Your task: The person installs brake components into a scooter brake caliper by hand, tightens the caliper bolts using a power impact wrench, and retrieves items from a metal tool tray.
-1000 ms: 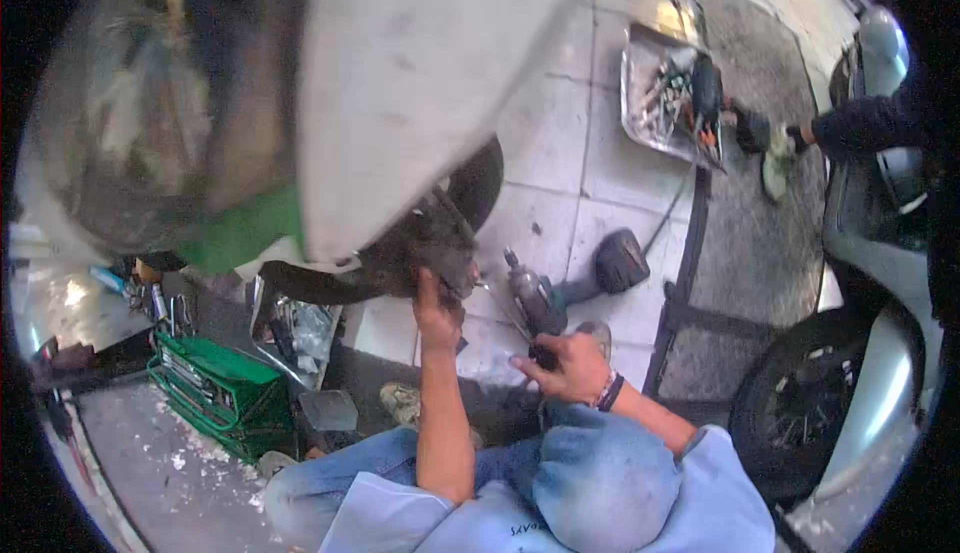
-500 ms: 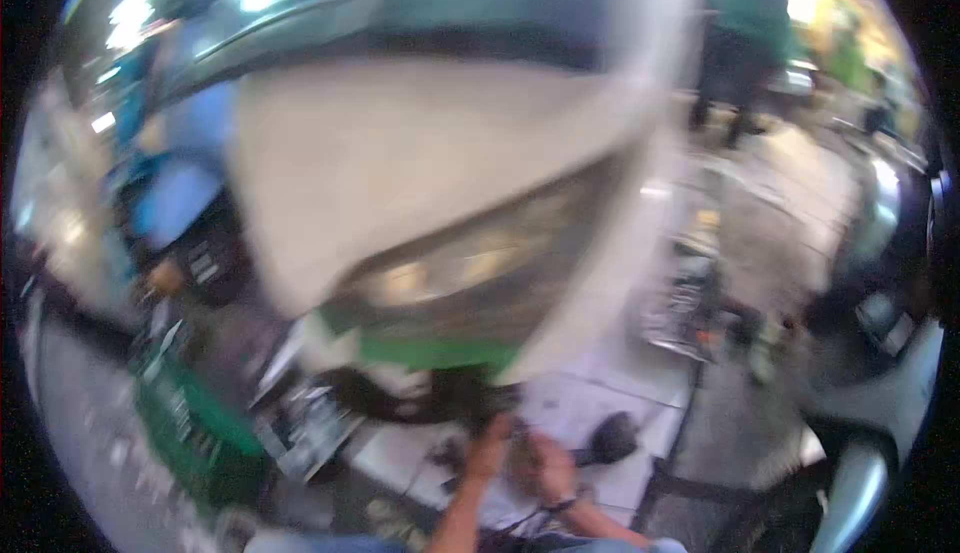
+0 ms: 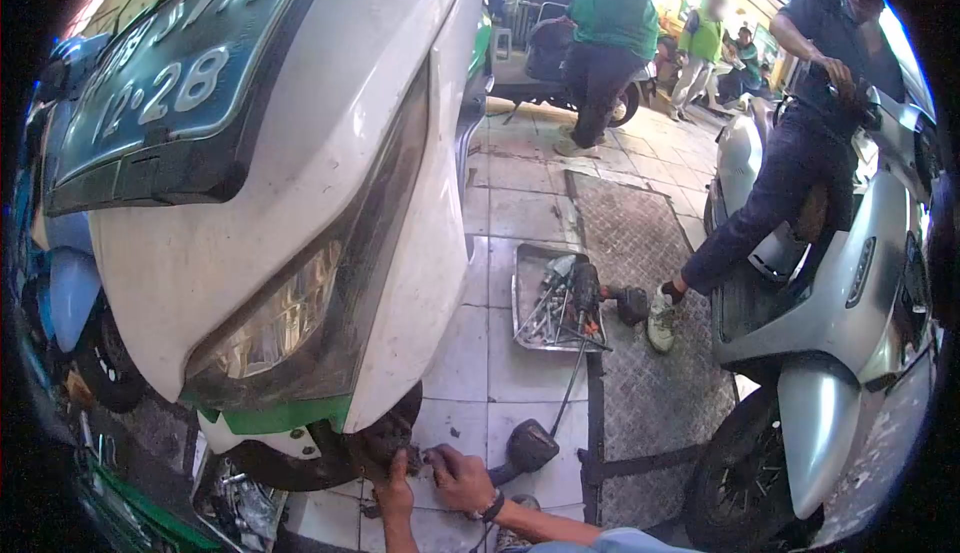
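Note:
A white scooter (image 3: 400, 243) with a green trim strip fills the left and middle of the head view. Under its front, beside the dark wheel (image 3: 290, 465), my left hand (image 3: 395, 495) is closed with the thumb up against a dark part; its other fingers are largely hidden. Close on its right, my right hand (image 3: 462, 481), with a dark wristband, pinches something small and dark at its fingertips. What either hand grips is unclear. A dark cordless power tool (image 3: 530, 446) lies on the tiles just right of my right hand.
A metal tray (image 3: 517, 298) holds sockets, tools and a cordless drill (image 3: 588, 293). Another tray (image 3: 205, 468) and a green crate (image 3: 150, 525) stand lower left. A person (image 3: 765, 193) sits on a silver scooter (image 3: 860, 303) at right; others stand behind.
My view has swung left to right, so the scooter now sits further left and the picture is sharper. My hands remain low by the wheel, now slightly apart.

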